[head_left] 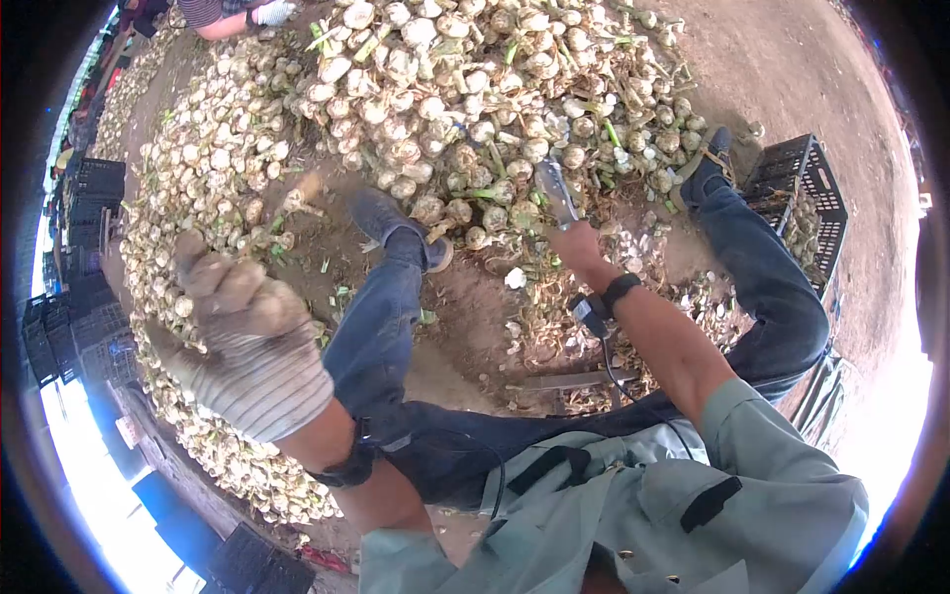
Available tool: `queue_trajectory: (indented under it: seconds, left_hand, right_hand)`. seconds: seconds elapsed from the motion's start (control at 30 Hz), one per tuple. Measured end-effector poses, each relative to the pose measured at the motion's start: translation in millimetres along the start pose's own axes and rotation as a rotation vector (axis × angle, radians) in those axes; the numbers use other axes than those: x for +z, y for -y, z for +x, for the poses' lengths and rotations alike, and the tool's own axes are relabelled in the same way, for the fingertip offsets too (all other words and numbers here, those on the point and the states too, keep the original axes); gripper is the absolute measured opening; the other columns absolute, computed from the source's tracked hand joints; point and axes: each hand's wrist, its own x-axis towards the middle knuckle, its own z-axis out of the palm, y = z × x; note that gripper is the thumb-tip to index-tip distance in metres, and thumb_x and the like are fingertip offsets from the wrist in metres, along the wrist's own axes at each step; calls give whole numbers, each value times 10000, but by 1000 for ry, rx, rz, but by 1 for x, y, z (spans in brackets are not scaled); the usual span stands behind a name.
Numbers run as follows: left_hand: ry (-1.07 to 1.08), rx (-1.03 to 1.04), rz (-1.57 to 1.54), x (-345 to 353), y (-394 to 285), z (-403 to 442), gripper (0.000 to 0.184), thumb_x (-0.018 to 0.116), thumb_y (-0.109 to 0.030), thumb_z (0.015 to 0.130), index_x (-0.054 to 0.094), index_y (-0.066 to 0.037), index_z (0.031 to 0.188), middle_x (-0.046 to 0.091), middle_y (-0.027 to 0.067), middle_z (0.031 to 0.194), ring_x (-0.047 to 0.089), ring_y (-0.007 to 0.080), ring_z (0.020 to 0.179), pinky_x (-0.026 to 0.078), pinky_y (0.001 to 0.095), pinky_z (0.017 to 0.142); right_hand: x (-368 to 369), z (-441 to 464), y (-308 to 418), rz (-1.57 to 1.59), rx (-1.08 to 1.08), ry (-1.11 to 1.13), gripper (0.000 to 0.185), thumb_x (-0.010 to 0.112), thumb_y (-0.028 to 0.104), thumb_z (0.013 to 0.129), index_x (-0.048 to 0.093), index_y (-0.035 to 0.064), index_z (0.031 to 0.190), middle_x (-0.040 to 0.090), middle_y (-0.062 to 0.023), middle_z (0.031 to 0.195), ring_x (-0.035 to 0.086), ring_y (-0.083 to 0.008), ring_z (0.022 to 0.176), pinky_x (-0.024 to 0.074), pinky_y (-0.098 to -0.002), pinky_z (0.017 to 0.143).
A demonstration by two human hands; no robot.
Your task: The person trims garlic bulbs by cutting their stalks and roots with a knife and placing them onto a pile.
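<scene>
My left hand [237,337], in a soiled striped work glove, is raised over the garlic at the left. It is blurred by motion; its fingers look loosely bent and apart from the thumb, with nothing visible in them. A blurred garlic bulb [305,190] shows beyond its fingertips. My bare right hand [579,246] is closed around a hand tool with a shiny metal blade [556,188]. The blade points at the near edge of the large garlic heap [435,89], and its exact kind is unclear. Cut stems and peelings [554,327] lie below that hand.
More garlic bulbs [223,148] spread down the left side. A black plastic crate [816,188] with garlic in it stands right of my right foot [708,168]. Stacked dark crates [74,317] line the far left. Another person's gloved hand [275,12] shows at the top left.
</scene>
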Motion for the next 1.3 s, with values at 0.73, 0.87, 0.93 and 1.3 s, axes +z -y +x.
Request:
queue_trajectory:
  seconds: [0.73,0.87,0.93,1.3]
  left_hand:
    - [389,-333,972,-8,201,-62,533,715,-393,825,557,3,1146,667,68,981,641,155,800,524,282,659]
    - [515,-204,1122,-10,197,-69,622,808,-345,733,531,4,1167,679,69,973,660,149,829,537,282,723]
    - [833,-259,1473,-7,184,-70,573,820,-262,689,562,-23,1142,684,67,971,672,174,840,540,302,723]
    - [1208,541,1770,-36,157,-74,404,786,-287,709,651,-160,1068,662,3,962,621,235,912,471,425,808]
  right_hand:
    - [-237,-201,8,669,-501,24,289,677,200,832,639,-14,1022,647,-124,723,627,-184,641,494,-349,598]
    - [-268,-206,18,301,-614,-13,257,696,182,700,643,-22,847,620,-219,690,628,-403,685,503,-438,618]
    - [-267,-204,24,160,-610,37,262,705,215,700,626,-29,754,609,-221,653,631,-397,663,503,-439,615]
    - [-255,-206,52,314,-705,182,264,715,193,699,624,-53,725,583,-237,617,612,-397,590,488,-416,555]
